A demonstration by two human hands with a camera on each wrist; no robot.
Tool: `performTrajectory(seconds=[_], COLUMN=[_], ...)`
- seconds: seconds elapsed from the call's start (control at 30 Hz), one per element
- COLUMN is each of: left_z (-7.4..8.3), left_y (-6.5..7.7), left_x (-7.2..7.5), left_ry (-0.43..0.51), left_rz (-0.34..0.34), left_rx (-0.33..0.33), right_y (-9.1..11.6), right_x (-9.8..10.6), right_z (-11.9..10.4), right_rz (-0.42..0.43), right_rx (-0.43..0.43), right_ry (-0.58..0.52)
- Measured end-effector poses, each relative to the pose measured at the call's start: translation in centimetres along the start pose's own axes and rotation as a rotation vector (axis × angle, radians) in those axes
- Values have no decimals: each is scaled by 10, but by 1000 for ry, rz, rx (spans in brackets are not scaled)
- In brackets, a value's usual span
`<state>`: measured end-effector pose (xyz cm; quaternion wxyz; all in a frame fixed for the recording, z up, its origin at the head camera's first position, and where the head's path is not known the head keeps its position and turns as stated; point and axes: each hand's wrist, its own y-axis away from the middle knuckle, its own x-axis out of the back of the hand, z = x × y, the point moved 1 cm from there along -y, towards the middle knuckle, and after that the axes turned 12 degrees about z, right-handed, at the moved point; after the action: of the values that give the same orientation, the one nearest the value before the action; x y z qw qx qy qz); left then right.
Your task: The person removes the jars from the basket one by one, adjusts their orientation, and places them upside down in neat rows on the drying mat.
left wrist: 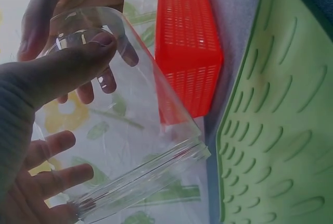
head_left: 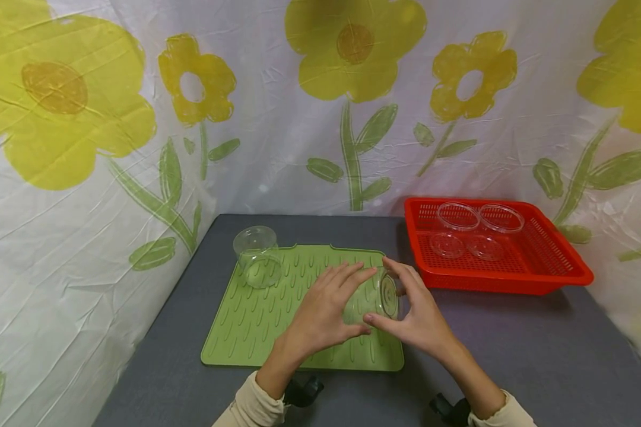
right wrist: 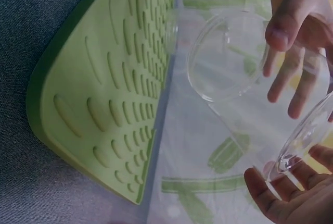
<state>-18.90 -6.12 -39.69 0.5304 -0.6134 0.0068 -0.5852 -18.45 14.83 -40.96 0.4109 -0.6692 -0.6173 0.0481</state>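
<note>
My two hands hold a clear plastic cup (head_left: 389,295) on its side over a green ribbed mat (head_left: 251,338). The left hand (head_left: 326,308) curves around the wider, open end, with fingertips near the rim in the left wrist view. At the round base, the fingers and thumb of my right hand (head_left: 416,314) grip the cup. Through the clear wall (right wrist: 237,122) in the right wrist view, parts of the left fingers show. A second clear cup (head_left: 256,261) stands at the mat's back left corner.
A red perforated basket (head_left: 491,283) sits at the back right of the dark table (head_left: 518,356). Inside it stand two clear cups (head_left: 447,244). Behind the table hangs a white sheet (head_left: 267,166) with yellow flowers, which also runs along the left side.
</note>
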Motion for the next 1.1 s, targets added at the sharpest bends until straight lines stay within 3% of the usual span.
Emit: performTrajectory(seconds=[0.73, 0.9, 1.1], left_z=[-7, -9, -9], left_y=[5, 7, 9], left_x=[-1, 0, -1], left_ry=[127, 240, 360], left_rz=[153, 192, 253], left_rx=[-1, 87, 187], right_y=[-7, -8, -5], right_x=[3, 3, 1], right_z=[-10, -6, -5], right_rz=[-14, 5, -5], right_rx=[44, 62, -65], right_ry=[-41, -60, -188])
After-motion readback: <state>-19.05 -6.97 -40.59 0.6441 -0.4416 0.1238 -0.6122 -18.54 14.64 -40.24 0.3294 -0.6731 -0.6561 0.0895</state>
